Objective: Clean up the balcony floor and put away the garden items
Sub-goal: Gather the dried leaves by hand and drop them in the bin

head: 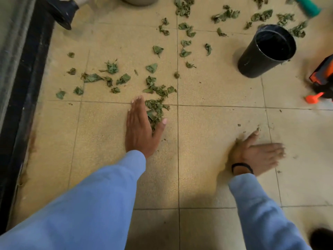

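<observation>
Several dry green leaves point(156, 91) lie scattered over the beige tiled balcony floor point(216, 91), thickest toward the top and middle. My left hand point(140, 129) rests flat on the floor with straight fingers, its edge against a small heap of leaves point(155, 110) between fingers and thumb. My right hand point(259, 156) lies flat on the tiles to the right, fingers spread and blurred, holding nothing; a few crumbs lie near its thumb. A black plastic pot point(266, 51) stands upright and looks empty at the upper right.
An orange and black spray tool point(322, 80) sits at the right edge. A teal handle point(309, 6) shows at the top right, a grey pot base point(138, 0) at the top, a black funnel-like item point(61, 11) top left. A dark door track point(23, 98) runs down the left.
</observation>
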Demonstrator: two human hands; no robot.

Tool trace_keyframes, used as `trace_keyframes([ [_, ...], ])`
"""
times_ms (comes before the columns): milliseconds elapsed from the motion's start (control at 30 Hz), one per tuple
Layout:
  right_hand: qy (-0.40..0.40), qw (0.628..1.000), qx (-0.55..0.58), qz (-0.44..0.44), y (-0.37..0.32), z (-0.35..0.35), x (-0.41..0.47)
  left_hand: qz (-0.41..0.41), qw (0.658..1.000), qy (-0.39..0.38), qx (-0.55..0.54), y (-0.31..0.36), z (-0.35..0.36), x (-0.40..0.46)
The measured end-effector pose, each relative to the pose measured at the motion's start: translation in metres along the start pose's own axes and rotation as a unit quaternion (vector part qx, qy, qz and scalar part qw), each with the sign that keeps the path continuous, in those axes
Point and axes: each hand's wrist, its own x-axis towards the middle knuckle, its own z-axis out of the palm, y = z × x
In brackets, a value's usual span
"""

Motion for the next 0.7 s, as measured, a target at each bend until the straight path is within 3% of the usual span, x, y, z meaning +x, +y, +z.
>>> trace_keyframes([
  [67, -0.042, 0.997, -0.017, -0.058, -0.014, 0.003, 0.001, -0.004, 1.000, 0.004, -0.016, 0.002, 0.001, 0.000],
  [133, -0.083, 0.979, -0.033, -0.183, -0.039, 0.011, -0.012, -0.006, 0.999, 0.012, -0.030, 0.003, 0.000, -0.001],
  [267, -0.147, 0.913, -0.011, -0.380, -0.095, 0.035, -0.069, -0.009, 0.997, 0.032, -0.073, 0.004, -0.003, -0.002],
  [433, -0.252, 0.817, 0.033, -0.518, -0.131, 0.052, -0.125, -0.013, 0.995, 0.071, -0.063, -0.011, -0.012, -0.007],
  [500, -0.278, 0.825, 0.159, -0.466, -0.143, 0.050, -0.123, -0.031, 0.995, 0.093, -0.031, -0.016, -0.015, -0.011],
  [567, -0.214, 0.881, 0.245, -0.344, -0.157, 0.050, -0.096, -0.043, 0.995, 0.093, -0.014, -0.017, -0.015, -0.013],
  [633, -0.167, 0.924, 0.219, -0.264, -0.173, 0.052, -0.062, -0.030, 0.996, 0.083, 0.006, -0.017, -0.011, -0.012],
  [700, -0.176, 0.936, 0.114, -0.281, -0.184, 0.058, -0.045, -0.021, 0.997, 0.075, 0.013, -0.018, -0.009, -0.011],
])
